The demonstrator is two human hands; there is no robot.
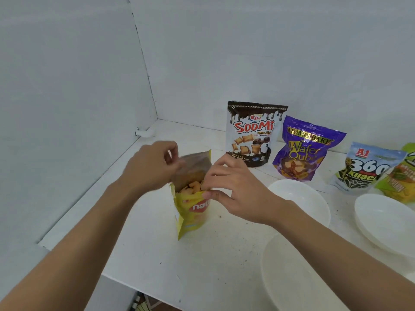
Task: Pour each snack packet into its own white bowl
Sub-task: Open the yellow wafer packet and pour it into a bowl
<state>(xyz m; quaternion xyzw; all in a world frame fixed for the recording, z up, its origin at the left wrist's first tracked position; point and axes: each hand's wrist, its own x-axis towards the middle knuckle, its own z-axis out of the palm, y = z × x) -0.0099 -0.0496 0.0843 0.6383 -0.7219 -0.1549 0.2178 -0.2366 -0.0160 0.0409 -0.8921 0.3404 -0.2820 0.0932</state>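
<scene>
Yellow packet (193, 212) stands upright on white table (157, 254), long axis vertical, mouth open upward, orange snacks visible inside. Left hand (150, 167) pinches far top edge; right hand (233, 191) pinches near edge. Three white bowls: (301, 198), (386, 223), (298, 277), right of packet, no snacks in them. Soomi packet (251, 133) and purple wafer packet (303, 151) upright behind.

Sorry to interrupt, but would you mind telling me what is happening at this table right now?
A person is opening a yellow snack packet standing on the white table: the left hand pinches its far edge, the right hand its near edge, and orange snacks show inside. Nothing is poured yet; the white bowls are empty. The Soomi packet and Wafer Qube packet stand behind, untouched.
</scene>
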